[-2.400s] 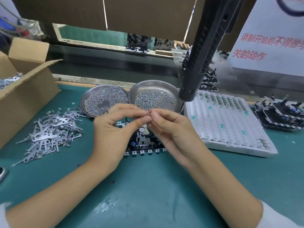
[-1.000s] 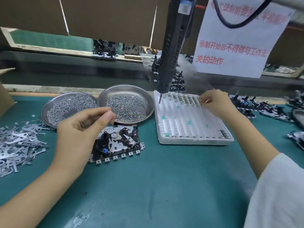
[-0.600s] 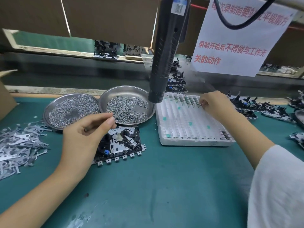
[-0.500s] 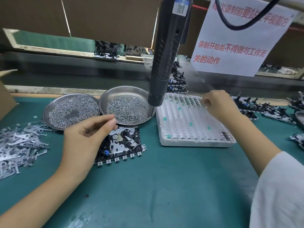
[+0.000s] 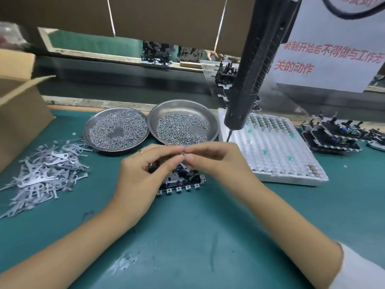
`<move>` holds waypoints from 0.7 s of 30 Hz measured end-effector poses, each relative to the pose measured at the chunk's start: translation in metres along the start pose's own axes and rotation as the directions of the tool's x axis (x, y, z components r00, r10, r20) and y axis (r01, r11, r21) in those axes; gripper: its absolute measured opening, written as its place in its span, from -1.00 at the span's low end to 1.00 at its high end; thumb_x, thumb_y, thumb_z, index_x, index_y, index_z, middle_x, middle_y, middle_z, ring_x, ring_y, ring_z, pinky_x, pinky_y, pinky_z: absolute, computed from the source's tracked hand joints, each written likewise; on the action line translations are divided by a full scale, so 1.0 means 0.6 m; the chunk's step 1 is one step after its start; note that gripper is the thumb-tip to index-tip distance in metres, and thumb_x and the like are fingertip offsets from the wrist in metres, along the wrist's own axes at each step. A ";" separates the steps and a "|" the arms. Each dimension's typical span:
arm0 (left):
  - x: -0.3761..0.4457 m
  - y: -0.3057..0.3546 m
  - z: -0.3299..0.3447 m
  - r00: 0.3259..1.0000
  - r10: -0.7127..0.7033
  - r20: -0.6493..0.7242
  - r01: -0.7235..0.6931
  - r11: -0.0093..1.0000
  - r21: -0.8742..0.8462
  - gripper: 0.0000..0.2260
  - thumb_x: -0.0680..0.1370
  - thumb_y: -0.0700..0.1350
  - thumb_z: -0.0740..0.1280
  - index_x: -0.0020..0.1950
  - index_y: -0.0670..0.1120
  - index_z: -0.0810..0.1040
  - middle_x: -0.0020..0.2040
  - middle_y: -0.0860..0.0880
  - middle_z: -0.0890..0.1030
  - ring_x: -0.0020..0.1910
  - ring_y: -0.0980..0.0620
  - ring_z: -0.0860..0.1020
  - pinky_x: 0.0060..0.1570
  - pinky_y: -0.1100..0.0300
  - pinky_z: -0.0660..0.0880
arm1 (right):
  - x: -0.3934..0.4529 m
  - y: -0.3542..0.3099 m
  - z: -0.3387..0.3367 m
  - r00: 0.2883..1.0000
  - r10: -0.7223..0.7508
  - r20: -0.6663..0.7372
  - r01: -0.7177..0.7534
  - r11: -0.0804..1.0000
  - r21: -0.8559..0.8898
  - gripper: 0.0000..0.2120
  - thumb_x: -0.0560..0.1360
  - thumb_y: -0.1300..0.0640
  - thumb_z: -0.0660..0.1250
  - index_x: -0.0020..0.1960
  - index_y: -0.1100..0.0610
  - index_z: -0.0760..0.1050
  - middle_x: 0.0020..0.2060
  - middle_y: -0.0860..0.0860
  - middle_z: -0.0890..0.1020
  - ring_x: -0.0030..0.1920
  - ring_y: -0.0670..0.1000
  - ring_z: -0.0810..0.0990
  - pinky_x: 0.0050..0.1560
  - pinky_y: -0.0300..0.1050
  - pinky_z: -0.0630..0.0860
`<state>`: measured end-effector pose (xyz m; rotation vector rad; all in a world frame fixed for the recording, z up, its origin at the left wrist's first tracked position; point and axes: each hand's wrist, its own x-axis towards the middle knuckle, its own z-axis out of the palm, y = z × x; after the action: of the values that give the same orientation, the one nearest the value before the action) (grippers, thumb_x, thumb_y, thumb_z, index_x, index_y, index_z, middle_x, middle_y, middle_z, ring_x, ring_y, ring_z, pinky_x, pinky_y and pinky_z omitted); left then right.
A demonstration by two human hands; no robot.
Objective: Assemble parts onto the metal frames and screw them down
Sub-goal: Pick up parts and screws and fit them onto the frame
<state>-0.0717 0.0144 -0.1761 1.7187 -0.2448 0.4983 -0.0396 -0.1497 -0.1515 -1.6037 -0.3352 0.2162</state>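
- Right hand (image 5: 216, 161) is back from the white tray (image 5: 277, 155); half a second ago it was picking at the tray's far row, now it meets the left hand (image 5: 145, 174) over the frame (image 5: 181, 182).
- Fingertips of both hands touch at one spot, pinching a small part (image 5: 183, 153) between them. It is too tiny and blurred to identify.
- Left hand: thumb and forefinger pinched on the part, other fingers curled. Right hand: same pinch from the other side.
- Frame sits on the worktop (image 5: 187, 236) directly under the hands, mostly hidden; only its front edge with tabs shows.
- Likely meaning: the part was fetched from the tray and is being joined or oriented before it goes on the frame. Not yet seated.
- Screwdriver (image 5: 250, 80) hangs untouched, tip above the tray's near-left corner, so screwing has not started for this part.
- Two screw dishes (image 5: 183, 105) behind the hands, bracket pile (image 5: 41, 174) at left, finished units (image 5: 333, 136) stacked at right.
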 end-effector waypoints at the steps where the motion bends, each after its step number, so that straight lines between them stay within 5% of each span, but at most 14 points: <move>1: 0.000 -0.002 -0.001 1.000 0.018 0.000 -0.018 1.000 0.004 -0.82 0.42 -0.13 0.41 0.00 0.04 0.65 -0.06 0.10 0.67 -0.03 0.13 0.61 0.03 0.30 0.49 | 0.004 0.002 0.004 1.000 -0.009 -0.001 0.009 1.000 0.025 -0.83 0.44 0.34 0.41 0.02 0.22 0.64 -0.14 0.14 0.70 -0.13 0.03 0.67 -0.03 -0.17 0.59; 7: 0.002 -0.016 -0.004 1.000 0.015 0.007 -0.015 0.999 -0.033 -0.78 0.44 -0.11 0.42 0.03 0.17 0.63 -0.12 0.13 0.66 -0.10 0.14 0.62 -0.01 0.30 0.51 | 0.009 0.014 0.009 0.997 -0.016 -0.071 0.024 0.993 0.112 -0.80 0.38 0.33 0.45 -0.02 0.14 0.65 -0.15 0.06 0.72 -0.12 0.00 0.70 -0.08 -0.26 0.57; 21: 0.003 -0.019 -0.001 0.999 -0.042 0.016 0.043 0.997 -0.058 -0.84 0.43 -0.12 0.42 -0.01 0.04 0.65 -0.09 0.08 0.69 -0.08 0.10 0.64 -0.01 0.27 0.52 | 0.009 0.025 0.003 0.997 -0.016 -0.071 0.026 0.988 0.152 -0.83 0.38 0.32 0.44 -0.03 0.18 0.66 -0.14 0.07 0.71 -0.11 -0.02 0.69 -0.07 -0.27 0.56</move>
<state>-0.0650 0.0178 -0.1853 1.6675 -0.2305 0.4431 -0.0337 -0.1467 -0.1663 -1.4523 -0.2746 0.1651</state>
